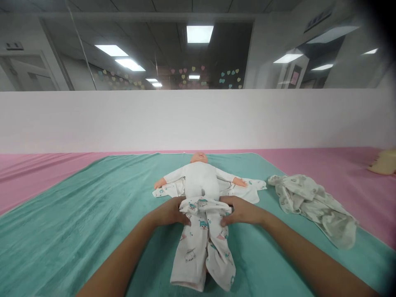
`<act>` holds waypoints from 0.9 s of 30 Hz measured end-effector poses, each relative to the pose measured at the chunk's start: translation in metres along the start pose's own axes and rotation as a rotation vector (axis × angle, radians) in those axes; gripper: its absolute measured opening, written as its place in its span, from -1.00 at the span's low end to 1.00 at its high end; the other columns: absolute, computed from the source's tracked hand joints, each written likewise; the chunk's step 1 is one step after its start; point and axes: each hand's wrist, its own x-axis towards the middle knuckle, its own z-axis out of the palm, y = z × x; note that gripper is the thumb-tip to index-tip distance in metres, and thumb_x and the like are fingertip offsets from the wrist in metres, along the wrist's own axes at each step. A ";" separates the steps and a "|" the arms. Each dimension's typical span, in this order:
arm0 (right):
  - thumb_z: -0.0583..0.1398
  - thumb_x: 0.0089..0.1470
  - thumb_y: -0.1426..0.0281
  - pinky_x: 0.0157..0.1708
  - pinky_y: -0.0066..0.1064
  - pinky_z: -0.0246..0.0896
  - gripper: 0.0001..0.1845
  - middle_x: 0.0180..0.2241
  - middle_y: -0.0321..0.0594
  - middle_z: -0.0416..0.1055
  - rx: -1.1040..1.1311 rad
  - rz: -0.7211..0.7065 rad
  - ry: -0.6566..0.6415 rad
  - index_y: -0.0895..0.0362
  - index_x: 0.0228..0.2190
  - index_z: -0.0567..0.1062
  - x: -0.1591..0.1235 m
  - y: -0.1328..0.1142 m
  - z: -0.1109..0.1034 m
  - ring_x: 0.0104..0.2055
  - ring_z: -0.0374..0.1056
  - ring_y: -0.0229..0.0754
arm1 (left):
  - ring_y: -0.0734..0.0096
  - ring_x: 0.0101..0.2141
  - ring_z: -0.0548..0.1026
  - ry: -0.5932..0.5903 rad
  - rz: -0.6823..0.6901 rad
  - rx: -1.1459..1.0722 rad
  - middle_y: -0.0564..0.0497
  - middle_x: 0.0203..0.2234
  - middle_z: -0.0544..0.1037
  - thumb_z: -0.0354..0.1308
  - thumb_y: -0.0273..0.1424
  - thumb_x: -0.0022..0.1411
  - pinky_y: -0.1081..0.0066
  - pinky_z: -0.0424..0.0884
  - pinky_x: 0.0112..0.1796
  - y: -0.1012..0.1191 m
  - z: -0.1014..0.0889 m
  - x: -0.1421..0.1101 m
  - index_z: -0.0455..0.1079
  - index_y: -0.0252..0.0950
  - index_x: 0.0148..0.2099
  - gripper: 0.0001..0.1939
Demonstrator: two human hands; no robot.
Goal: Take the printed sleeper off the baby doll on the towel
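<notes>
A baby doll (201,179) lies on its back with its arms spread and its head away from me. Its torso and sleeves are white. White printed baby pants (201,239) cover its legs, with the waistband bunched near the hips. My left hand (173,211) grips the left side of the waistband and my right hand (239,210) grips the right side, thumbs and fingers closed on the fabric. Spread beneath the doll's arms is a white printed baby top (252,192). The doll's feet are hidden inside or under the pant legs.
A teal sheet (93,231) lies over a pink cover (346,181). To the right rests a crumpled pale printed cloth (312,202). A yellowish object (383,161) sits at the far right edge. Behind stands a low white wall (198,119) with glass above.
</notes>
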 end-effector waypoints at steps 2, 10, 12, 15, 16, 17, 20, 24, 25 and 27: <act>0.28 -0.20 0.14 -0.38 -0.44 0.09 -0.68 -0.47 -0.36 0.32 -0.034 0.008 0.063 0.12 -0.50 0.42 0.002 0.003 0.002 -0.37 0.24 -0.21 | 0.22 -0.23 0.45 0.055 0.007 0.002 0.11 -0.29 0.53 0.26 -0.38 -0.15 0.43 0.33 -0.26 -0.001 0.004 0.002 0.43 -0.20 -0.18 -0.62; 0.21 -0.10 0.16 -0.41 -0.46 0.03 -0.72 -0.48 -0.33 0.27 0.021 0.042 0.414 0.14 -0.50 0.39 0.009 0.019 -0.001 -0.39 0.20 -0.25 | 0.39 -0.48 0.35 0.338 -0.056 0.017 0.08 -0.57 0.46 0.17 -0.19 0.01 0.48 0.21 -0.47 -0.008 0.018 0.013 0.36 -0.34 -0.51 -0.71; 0.23 -0.13 0.15 -0.36 -0.44 0.09 -0.67 -0.41 -0.31 0.30 0.077 0.043 0.353 0.14 -0.41 0.38 0.006 0.016 -0.005 -0.33 0.23 -0.20 | 0.37 -0.45 0.36 0.399 -0.031 0.015 0.07 -0.53 0.47 0.15 -0.16 0.03 0.48 0.22 -0.45 -0.007 0.019 0.014 0.36 -0.34 -0.48 -0.69; 0.33 -0.28 0.15 -0.22 -0.34 0.18 -0.33 -0.22 -0.23 0.31 0.124 0.062 0.143 0.10 -0.12 0.27 -0.003 0.006 -0.005 -0.16 0.25 -0.09 | 0.33 -0.37 0.39 0.458 0.030 0.043 0.06 -0.44 0.49 0.13 -0.19 0.06 0.46 0.26 -0.39 -0.008 0.019 0.015 0.38 -0.32 -0.37 -0.74; 0.35 -0.34 0.16 -0.17 -0.30 0.18 -0.18 -0.15 -0.20 0.28 0.111 0.084 0.097 0.09 -0.04 0.19 -0.006 0.003 -0.003 -0.11 0.24 -0.06 | 0.32 -0.34 0.40 0.468 0.051 0.055 0.05 -0.41 0.49 0.12 -0.22 0.06 0.45 0.26 -0.37 -0.009 0.018 0.015 0.37 -0.31 -0.33 -0.75; 0.37 -0.39 0.16 -0.13 -0.27 0.18 -0.06 -0.09 -0.18 0.24 0.089 0.107 0.074 0.07 0.02 0.12 -0.009 0.000 0.001 -0.07 0.22 -0.04 | 0.32 -0.33 0.40 0.471 0.067 0.064 0.04 -0.39 0.50 0.12 -0.24 0.07 0.45 0.27 -0.36 -0.011 0.017 0.016 0.37 -0.31 -0.31 -0.77; 0.40 -0.49 0.15 -0.01 -0.22 0.11 0.10 0.02 -0.14 0.09 -0.005 0.126 0.138 0.05 0.07 0.03 -0.012 -0.005 0.017 0.05 0.11 -0.01 | 0.33 -0.34 0.39 0.454 0.086 0.084 0.04 -0.40 0.48 0.10 -0.29 0.08 0.44 0.26 -0.35 -0.016 0.015 0.017 0.34 -0.31 -0.32 -0.82; 0.41 -0.60 0.10 0.11 -0.14 -0.03 0.22 0.07 -0.10 -0.03 -0.136 0.086 0.234 0.08 0.10 0.00 -0.010 0.002 0.043 0.13 -0.04 0.06 | 0.40 -0.42 0.33 0.456 0.067 0.100 0.07 -0.52 0.43 0.08 -0.38 0.06 0.47 0.20 -0.42 -0.021 0.014 0.018 0.27 -0.33 -0.46 -0.87; 0.40 -0.62 0.07 0.13 -0.12 -0.06 0.28 0.10 -0.07 -0.07 -0.163 0.087 0.247 0.09 0.12 -0.04 -0.009 0.005 0.048 0.16 -0.09 0.08 | 0.41 -0.43 0.32 0.455 0.068 0.094 0.07 -0.53 0.41 0.08 -0.39 0.06 0.48 0.19 -0.43 -0.022 0.014 0.018 0.25 -0.33 -0.47 -0.87; 0.40 -0.67 0.03 0.17 -0.11 -0.14 0.41 0.16 -0.01 -0.20 -0.211 0.102 0.275 0.15 0.16 -0.14 -0.008 0.012 0.059 0.21 -0.21 0.12 | 0.41 -0.42 0.32 0.436 0.079 0.063 0.07 -0.52 0.41 0.08 -0.39 0.06 0.48 0.19 -0.42 -0.023 0.014 0.018 0.27 -0.34 -0.46 -0.88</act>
